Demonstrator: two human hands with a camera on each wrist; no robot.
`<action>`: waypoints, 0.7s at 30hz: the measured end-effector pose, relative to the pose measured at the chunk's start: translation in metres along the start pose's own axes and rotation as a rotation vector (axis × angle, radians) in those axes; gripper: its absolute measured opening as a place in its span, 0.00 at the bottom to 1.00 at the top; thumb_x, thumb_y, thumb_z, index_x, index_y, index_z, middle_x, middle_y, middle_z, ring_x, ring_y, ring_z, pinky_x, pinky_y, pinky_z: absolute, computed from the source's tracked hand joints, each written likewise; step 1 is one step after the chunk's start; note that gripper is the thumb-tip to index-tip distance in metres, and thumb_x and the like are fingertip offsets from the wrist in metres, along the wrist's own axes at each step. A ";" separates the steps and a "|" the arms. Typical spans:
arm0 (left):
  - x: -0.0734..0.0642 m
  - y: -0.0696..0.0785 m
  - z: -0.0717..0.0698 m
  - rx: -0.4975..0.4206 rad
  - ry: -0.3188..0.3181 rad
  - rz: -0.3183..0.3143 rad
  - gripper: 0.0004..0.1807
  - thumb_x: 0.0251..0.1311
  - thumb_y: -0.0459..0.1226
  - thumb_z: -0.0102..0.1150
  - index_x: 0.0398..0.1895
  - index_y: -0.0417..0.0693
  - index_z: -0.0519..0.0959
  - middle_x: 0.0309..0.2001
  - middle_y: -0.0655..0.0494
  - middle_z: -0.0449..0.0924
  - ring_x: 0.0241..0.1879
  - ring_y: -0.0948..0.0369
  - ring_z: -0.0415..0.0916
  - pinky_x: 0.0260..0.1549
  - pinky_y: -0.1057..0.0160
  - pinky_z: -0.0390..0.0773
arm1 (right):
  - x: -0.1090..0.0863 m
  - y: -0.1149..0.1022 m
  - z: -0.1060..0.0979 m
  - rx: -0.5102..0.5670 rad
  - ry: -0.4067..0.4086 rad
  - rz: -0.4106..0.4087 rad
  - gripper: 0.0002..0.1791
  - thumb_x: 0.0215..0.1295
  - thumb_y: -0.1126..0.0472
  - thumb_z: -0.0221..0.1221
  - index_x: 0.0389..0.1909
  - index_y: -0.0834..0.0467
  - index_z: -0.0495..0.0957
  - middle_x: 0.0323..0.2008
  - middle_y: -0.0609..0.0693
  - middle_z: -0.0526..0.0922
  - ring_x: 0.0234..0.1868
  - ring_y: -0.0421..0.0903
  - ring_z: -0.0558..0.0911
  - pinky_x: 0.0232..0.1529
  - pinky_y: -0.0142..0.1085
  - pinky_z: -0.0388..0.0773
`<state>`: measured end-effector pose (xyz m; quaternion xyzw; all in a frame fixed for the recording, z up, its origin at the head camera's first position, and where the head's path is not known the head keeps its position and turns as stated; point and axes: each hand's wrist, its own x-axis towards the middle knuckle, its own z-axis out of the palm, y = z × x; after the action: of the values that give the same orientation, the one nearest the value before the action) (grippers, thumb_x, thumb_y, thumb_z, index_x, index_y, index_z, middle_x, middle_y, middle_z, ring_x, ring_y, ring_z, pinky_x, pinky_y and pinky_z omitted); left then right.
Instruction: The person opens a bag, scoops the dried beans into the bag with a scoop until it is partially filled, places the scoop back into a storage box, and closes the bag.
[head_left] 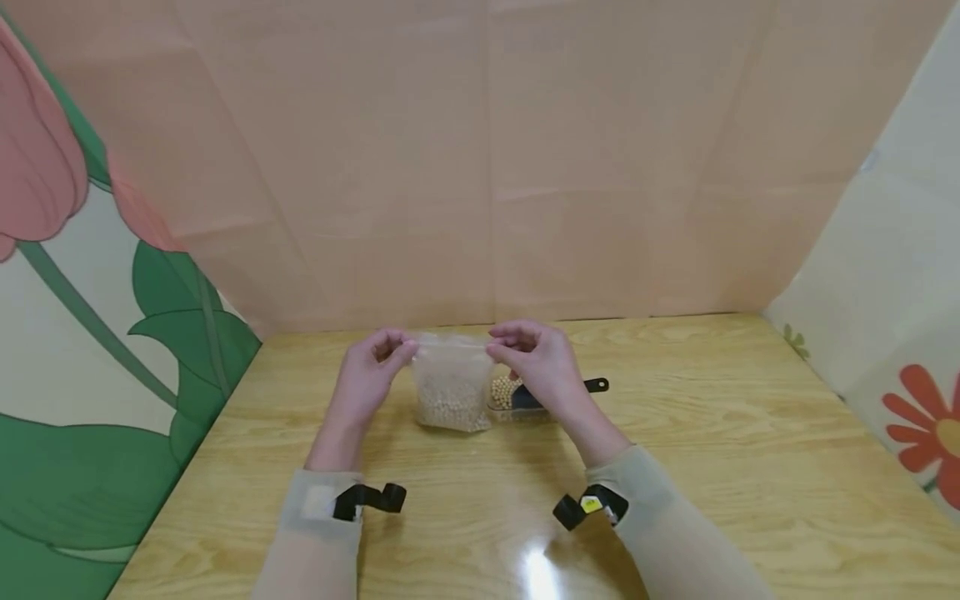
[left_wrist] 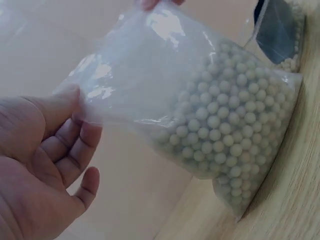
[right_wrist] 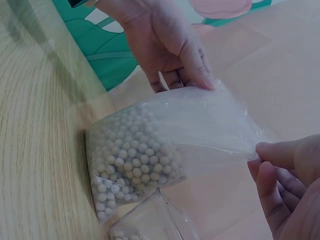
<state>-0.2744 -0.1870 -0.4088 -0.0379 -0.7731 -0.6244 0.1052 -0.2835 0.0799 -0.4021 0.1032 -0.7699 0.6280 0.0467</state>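
Observation:
A clear plastic bag (head_left: pixel 452 387) stands upright on the wooden table, its lower part filled with small pale round beads (left_wrist: pixel 225 115). My left hand (head_left: pixel 365 371) pinches the bag's top left corner between thumb and fingers. At the opposite top corner, my right hand (head_left: pixel 542 362) pinches the plastic the same way, as the right wrist view (right_wrist: pixel 290 180) also shows. The top edge is stretched flat between both hands. Right beside the bag sits a clear container (head_left: pixel 517 413) of similar beads, with a dark scoop (head_left: pixel 527 398) lying in it, partly hidden behind my right hand.
The scoop's black handle (head_left: pixel 597 385) sticks out to the right past the container. Behind the wooden table (head_left: pixel 465 517) hangs a pinkish cloth backdrop (head_left: pixel 487 167). Painted panels with flowers (head_left: pixel 930 425) stand at both sides.

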 end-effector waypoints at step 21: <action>0.001 -0.002 0.005 0.028 -0.106 0.066 0.11 0.78 0.39 0.67 0.52 0.40 0.86 0.46 0.49 0.84 0.47 0.54 0.78 0.48 0.63 0.79 | 0.003 0.001 0.012 -0.092 0.012 -0.038 0.13 0.70 0.57 0.76 0.53 0.51 0.92 0.39 0.45 0.92 0.45 0.47 0.88 0.40 0.38 0.81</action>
<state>-0.2761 -0.1826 -0.4113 -0.0950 -0.7845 -0.6069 0.0853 -0.2858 0.0681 -0.4044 0.1118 -0.7956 0.5915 0.0677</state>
